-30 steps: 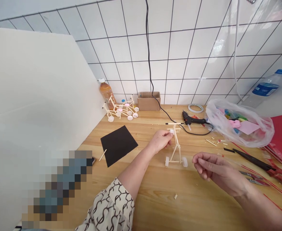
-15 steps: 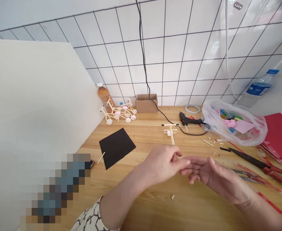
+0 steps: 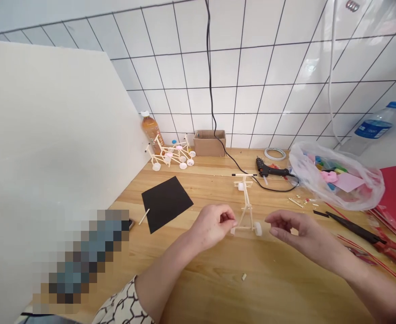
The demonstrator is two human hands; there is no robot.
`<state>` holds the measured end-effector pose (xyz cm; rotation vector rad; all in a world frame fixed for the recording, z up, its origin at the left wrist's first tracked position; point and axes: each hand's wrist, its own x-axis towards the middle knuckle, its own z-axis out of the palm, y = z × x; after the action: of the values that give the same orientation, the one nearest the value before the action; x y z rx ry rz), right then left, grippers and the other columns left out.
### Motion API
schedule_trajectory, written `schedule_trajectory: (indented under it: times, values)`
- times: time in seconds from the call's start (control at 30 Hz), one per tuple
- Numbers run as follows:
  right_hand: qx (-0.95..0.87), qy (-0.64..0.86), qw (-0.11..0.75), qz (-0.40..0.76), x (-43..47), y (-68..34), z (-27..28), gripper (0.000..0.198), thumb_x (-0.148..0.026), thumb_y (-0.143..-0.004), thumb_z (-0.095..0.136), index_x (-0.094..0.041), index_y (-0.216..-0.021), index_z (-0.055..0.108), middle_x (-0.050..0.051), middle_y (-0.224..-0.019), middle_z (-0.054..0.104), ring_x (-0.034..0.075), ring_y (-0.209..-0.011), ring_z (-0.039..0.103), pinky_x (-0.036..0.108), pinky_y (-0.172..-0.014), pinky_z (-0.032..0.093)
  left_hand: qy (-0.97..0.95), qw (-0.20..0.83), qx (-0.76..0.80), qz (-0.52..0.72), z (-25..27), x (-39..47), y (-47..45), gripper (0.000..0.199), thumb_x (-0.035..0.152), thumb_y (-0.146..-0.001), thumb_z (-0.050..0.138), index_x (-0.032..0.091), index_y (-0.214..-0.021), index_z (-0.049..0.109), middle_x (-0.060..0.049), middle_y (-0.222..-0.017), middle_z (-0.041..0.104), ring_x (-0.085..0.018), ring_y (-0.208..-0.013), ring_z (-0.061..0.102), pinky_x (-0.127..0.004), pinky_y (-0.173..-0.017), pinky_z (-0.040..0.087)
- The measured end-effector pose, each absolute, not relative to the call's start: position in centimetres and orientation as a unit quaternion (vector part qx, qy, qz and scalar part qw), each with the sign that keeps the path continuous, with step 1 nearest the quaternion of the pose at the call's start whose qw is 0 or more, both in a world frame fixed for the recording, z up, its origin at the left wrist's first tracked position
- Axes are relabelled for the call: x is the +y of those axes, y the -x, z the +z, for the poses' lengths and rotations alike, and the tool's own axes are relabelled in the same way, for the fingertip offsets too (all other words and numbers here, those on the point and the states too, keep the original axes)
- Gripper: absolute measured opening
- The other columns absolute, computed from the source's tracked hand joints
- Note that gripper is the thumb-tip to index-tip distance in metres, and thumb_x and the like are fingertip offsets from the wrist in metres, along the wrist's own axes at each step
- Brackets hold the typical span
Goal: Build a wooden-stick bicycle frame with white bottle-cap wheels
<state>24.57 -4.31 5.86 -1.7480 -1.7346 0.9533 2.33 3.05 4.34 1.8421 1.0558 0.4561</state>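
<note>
A small stick-built tricycle model (image 3: 246, 200) stands in front of me, with a black-tipped handlebar at its far end and white wheels. My left hand (image 3: 214, 227) is at its near left wheel, thumb and forefinger pinched together. Whether those fingertips touch the wheel or hold something small, I cannot tell. To the right of the near right wheel (image 3: 258, 228), my right hand (image 3: 295, 229) hovers with thumb and fingers apart, holding nothing and not touching the model. A tiny wooden piece (image 3: 244, 276) lies on the table nearer to me.
A black sheet (image 3: 167, 204) with a thin stick lies left. Several similar models (image 3: 171, 155) stand by a tea bottle (image 3: 151, 130) and cardboard box (image 3: 209, 145). Rightward are a glue gun (image 3: 272, 170), a plastic bag (image 3: 336, 177) of coloured pieces and black-bladed scissors (image 3: 356, 229).
My hands, close together before in front of the model, have moved apart. The left shifted left to the near wheel and the right opened away, uncovering the model's near end. The view shifted slightly.
</note>
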Motion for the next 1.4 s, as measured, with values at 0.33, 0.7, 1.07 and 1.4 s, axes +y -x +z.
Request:
schedule_trajectory:
  times: [0.33, 0.7, 1.07, 1.4]
  values:
    - [-0.681, 0.615, 0.274, 0.289, -1.5, -23.0, 3.3, 0.022, -0.039, -0.074, 0.060, -0.019, -0.083, 0.064, 0.005, -0.080, 0.065, 0.018, -0.073, 0.056, 0.032, -0.066, 0.045, -0.798, 0.398, 0.437, 0.120, 3.3, 3.4, -2.6, 0.034, 0.033, -0.062, 0.076, 0.018, -0.089, 0.061, -0.002, -0.085, 0.062, -0.018, -0.076, 0.057, -0.026, -0.064, 0.043]
    - [-0.689, 0.594, 0.259, 0.324, -1.2, -22.3, 2.1, 0.015, -0.031, -0.079, 0.052, -0.019, -0.072, 0.057, 0.003, -0.072, 0.060, 0.016, -0.068, 0.053, 0.029, -0.063, 0.040, -0.809, 0.400, 0.413, 0.123, 2.1, 3.4, -3.2, 0.015, 0.018, -0.069, 0.066, 0.017, -0.083, 0.062, 0.002, -0.069, 0.054, -0.012, -0.061, 0.049, -0.023, -0.058, 0.037]
    - [-0.664, 0.597, 0.257, 0.370, -1.4, -22.3, 2.0, 0.019, -0.031, -0.082, 0.048, -0.018, -0.072, 0.056, -0.001, -0.064, 0.053, 0.013, -0.061, 0.048, 0.026, -0.059, 0.038, -0.825, 0.384, 0.390, 0.143, 1.6, 3.2, -3.3, 0.012, 0.013, -0.071, 0.058, 0.018, -0.082, 0.061, 0.002, -0.068, 0.053, -0.012, -0.061, 0.049, -0.023, -0.060, 0.041]
    - [-0.665, 0.597, 0.256, 0.369, -1.5, -22.4, 1.8, 0.019, -0.032, -0.083, 0.048, -0.018, -0.074, 0.057, -0.001, -0.065, 0.054, 0.013, -0.062, 0.048, 0.027, -0.059, 0.039, -0.830, 0.371, 0.383, 0.161, 1.1, 2.9, -3.4, 0.012, 0.013, -0.072, 0.057, 0.018, -0.082, 0.060, 0.003, -0.066, 0.053, -0.011, -0.059, 0.048, -0.024, -0.062, 0.042]
